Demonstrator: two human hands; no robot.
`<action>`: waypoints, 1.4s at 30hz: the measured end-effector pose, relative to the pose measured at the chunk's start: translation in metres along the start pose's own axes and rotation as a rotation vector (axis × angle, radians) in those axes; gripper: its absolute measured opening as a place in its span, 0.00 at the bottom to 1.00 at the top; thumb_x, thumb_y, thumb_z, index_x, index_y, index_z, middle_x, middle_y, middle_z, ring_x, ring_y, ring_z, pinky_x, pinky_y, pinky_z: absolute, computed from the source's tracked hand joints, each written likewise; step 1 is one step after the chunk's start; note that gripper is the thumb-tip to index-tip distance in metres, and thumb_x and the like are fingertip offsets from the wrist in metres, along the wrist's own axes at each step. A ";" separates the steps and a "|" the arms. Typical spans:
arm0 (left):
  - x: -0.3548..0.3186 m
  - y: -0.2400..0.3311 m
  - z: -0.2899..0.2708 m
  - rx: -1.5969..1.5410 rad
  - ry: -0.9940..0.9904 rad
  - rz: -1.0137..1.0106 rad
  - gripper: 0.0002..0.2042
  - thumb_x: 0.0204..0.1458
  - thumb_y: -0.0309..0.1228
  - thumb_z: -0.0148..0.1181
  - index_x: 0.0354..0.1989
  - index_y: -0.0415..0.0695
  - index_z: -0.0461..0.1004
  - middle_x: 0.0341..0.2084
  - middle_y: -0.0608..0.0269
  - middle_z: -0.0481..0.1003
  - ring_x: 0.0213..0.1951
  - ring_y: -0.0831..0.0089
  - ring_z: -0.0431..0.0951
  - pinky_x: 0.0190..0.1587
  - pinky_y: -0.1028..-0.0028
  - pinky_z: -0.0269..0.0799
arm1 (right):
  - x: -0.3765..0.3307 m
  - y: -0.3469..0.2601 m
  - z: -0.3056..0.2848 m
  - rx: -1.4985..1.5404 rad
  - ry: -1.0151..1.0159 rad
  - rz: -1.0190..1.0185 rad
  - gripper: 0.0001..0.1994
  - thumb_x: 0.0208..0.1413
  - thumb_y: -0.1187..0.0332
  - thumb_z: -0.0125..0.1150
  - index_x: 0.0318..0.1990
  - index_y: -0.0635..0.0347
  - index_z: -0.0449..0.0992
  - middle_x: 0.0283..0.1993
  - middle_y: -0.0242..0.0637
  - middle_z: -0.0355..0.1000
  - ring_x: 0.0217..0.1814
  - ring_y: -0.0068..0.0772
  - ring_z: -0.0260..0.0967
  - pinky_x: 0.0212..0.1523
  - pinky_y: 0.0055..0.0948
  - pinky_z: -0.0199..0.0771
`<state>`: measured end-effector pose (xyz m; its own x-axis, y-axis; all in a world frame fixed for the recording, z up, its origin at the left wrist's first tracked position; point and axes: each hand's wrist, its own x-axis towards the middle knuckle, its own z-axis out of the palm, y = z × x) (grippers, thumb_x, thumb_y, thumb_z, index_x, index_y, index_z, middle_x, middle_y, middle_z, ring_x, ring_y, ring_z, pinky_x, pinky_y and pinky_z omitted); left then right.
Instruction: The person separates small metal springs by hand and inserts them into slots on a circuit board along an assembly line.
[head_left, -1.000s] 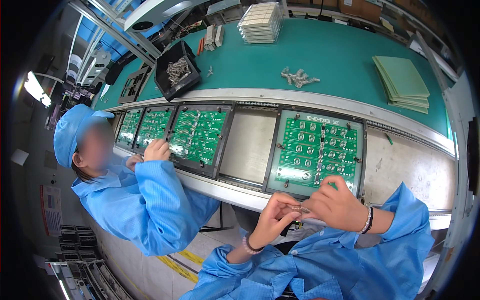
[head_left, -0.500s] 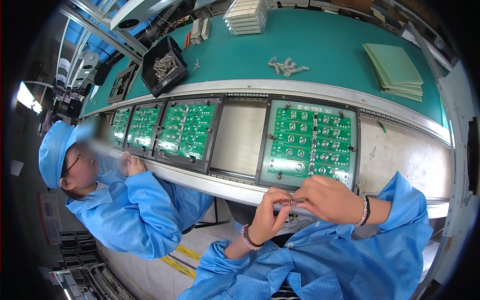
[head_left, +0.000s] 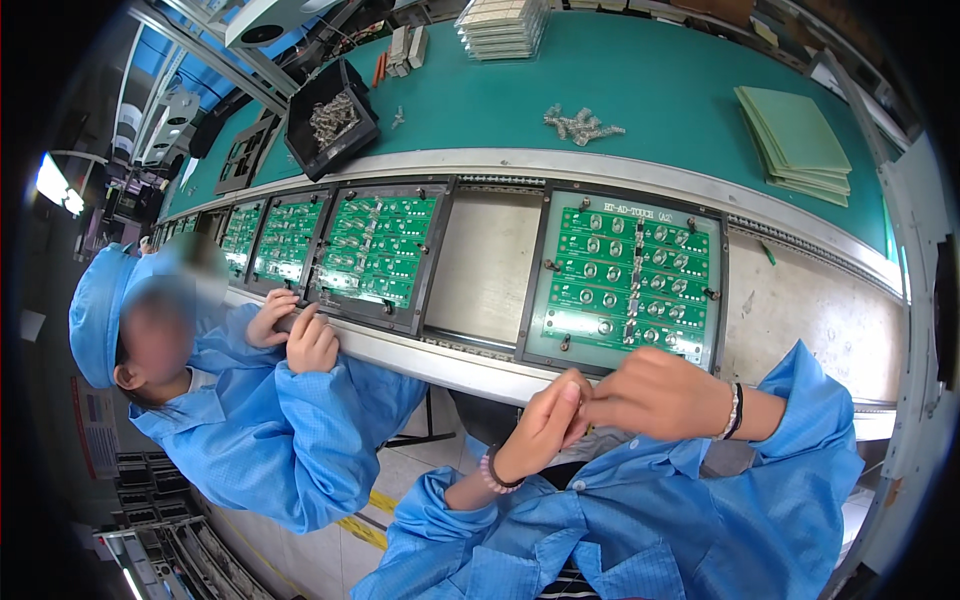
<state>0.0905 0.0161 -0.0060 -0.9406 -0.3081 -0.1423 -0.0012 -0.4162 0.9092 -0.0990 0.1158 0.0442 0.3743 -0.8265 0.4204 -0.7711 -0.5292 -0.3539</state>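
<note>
My left hand (head_left: 540, 430) and my right hand (head_left: 660, 395) meet in front of the conveyor's near rail. My left fingers are closed in a pinch, thumb uppermost, around a coiled metal spring piece that showed a moment earlier and is now hidden. My right fingers are bent against the left fingertips, a little blurred, and what they grip is hidden. Just beyond my hands lies a framed fixture (head_left: 535, 300) with green circuit boards (head_left: 580, 270). Several round metal coils stand on the boards, with a dark strip of parts down the middle.
At left a co-worker in blue (head_left: 250, 430) has both hands by more framed boards (head_left: 375, 250). On the green mat (head_left: 660, 60) lie a pile of springs (head_left: 580, 125), a black bin (head_left: 345, 100) of springs, stacked clear trays (head_left: 500, 28) and pale green sheets (head_left: 795, 135).
My fingers have closed together over the spring piece, hiding it. The co-worker's hands have moved right to the rail edge and their head has turned. The view has shifted slightly.
</note>
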 end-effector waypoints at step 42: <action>0.004 0.010 -0.046 -0.197 0.073 0.191 0.09 0.67 0.34 0.41 0.47 0.42 0.58 0.28 0.59 0.67 0.19 0.86 0.59 0.20 0.87 0.55 | 0.048 0.022 -0.007 0.242 -0.056 0.498 0.13 0.47 0.70 0.69 0.42 0.52 0.78 0.38 0.28 0.73 0.42 0.32 0.69 0.45 0.31 0.61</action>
<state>0.1023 -0.0288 -0.0159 -0.8903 -0.4552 -0.0099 0.2466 -0.5005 0.8299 -0.1013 0.0655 0.0626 0.0269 -0.9935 0.1108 -0.7240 -0.0958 -0.6831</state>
